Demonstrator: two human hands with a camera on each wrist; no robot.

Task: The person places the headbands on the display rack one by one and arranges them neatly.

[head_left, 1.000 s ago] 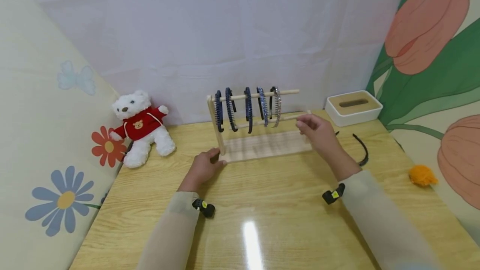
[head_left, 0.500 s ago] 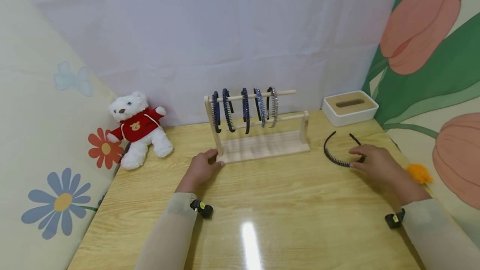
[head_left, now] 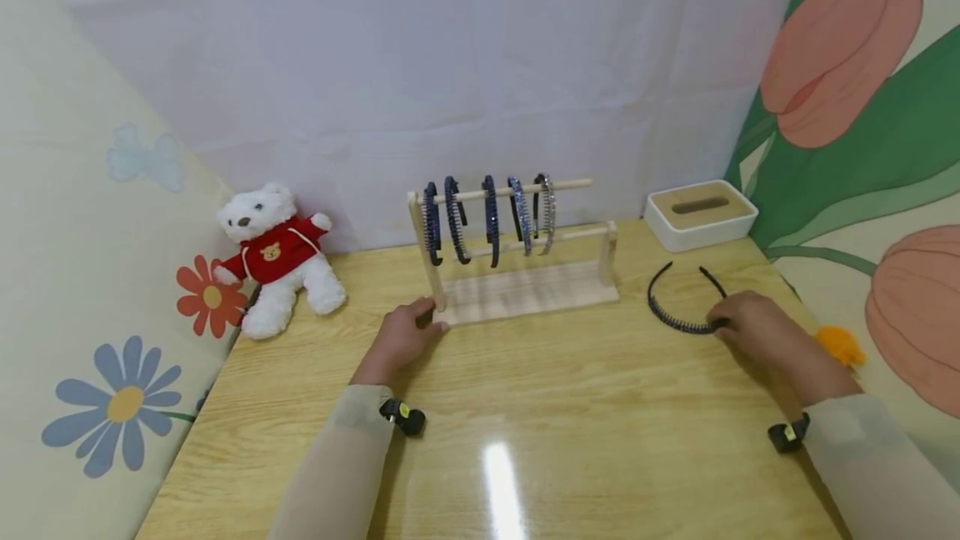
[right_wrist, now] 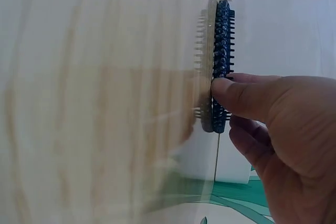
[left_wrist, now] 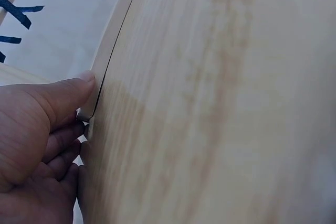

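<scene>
A pale wooden headband stand (head_left: 536,294) stands at the back middle, with several dark blue and glittery headbands (head_left: 492,219) hung on its upper rod. My left hand (head_left: 401,336) holds the stand's front left corner, its thumb (left_wrist: 79,90) on the base edge in the left wrist view. To the right, my right hand (head_left: 765,336) pinches a dark toothed headband (head_left: 675,323) lying on the table, its open ends pointing to the back. Seen from the right wrist, the thumb (right_wrist: 236,95) presses the headband's dark blue beaded outer side; most fingertips are hidden behind it.
A white tissue box (head_left: 701,227) with a wood-look lid is at the back right. At the left sits a white teddy bear (head_left: 277,252) in a red hoodie. An orange fluffy item (head_left: 840,346) lies near the table's right edge, beyond my right wrist.
My right hand has moved from the stand's right end to the headband on the table at the right and now pinches it. My left hand has stayed on the stand's corner.
</scene>
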